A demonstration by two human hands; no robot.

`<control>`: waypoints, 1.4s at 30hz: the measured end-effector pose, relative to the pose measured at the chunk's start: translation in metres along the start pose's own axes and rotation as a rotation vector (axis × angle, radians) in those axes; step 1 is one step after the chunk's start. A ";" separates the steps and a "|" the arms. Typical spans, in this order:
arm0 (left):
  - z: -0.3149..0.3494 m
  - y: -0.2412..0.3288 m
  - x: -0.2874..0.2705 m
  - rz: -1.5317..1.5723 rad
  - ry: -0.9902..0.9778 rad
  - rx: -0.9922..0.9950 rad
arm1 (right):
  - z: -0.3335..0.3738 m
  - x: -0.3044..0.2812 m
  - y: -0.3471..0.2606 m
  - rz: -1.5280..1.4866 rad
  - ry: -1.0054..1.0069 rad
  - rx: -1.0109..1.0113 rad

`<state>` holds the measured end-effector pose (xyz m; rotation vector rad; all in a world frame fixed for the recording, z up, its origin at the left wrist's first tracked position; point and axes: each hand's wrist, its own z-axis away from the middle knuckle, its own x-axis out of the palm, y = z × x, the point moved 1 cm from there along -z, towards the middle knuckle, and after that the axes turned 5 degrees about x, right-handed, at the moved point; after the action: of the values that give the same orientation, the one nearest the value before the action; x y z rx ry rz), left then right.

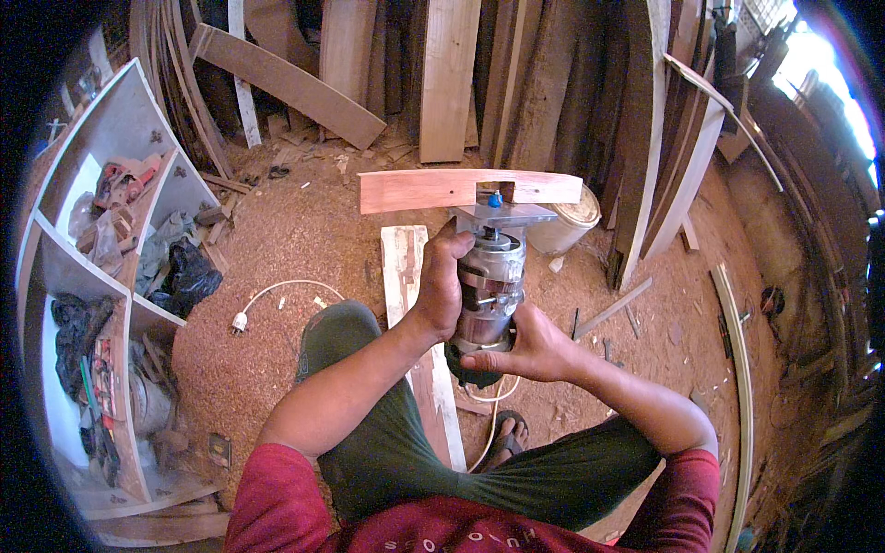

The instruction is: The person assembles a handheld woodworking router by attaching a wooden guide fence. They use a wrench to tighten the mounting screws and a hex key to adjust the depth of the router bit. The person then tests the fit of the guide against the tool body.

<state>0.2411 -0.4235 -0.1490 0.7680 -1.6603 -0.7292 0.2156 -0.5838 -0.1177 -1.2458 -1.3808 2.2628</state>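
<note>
A trim router with a silver body and black end is held up in front of me by both hands. My left hand is closed around its upper part, just below the flat metal base plate. Lower down, my right hand wraps the body, its thumb across the black end. A blue router bit rises from the plate. Fixed at the plate, or lying against it, is a long reddish wooden piece with a notch around the bit; which of these I cannot tell.
A pale board runs from the floor up between my legs. A white cord with a plug lies on sawdust to the left. White shelving with tools stands at the left, a white bucket beyond the router. Planks lean at the back.
</note>
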 end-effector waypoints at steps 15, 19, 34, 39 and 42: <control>-0.002 -0.005 -0.002 0.053 0.015 0.003 | 0.000 0.002 0.005 0.052 0.017 -0.011; 0.000 -0.007 -0.005 0.157 -0.041 -0.085 | 0.004 0.002 -0.001 0.066 0.095 -0.098; 0.001 -0.006 -0.009 0.381 -0.148 -0.046 | 0.012 0.001 -0.008 0.066 0.141 -0.081; 0.003 0.000 -0.007 0.409 -0.150 -0.071 | 0.014 0.001 -0.010 0.093 0.153 -0.092; 0.005 0.007 -0.003 0.438 -0.157 -0.077 | 0.015 -0.001 -0.014 0.133 0.154 -0.056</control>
<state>0.2361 -0.4165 -0.1463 0.2784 -1.8473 -0.5458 0.2014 -0.5858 -0.1027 -1.5377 -1.3512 2.1705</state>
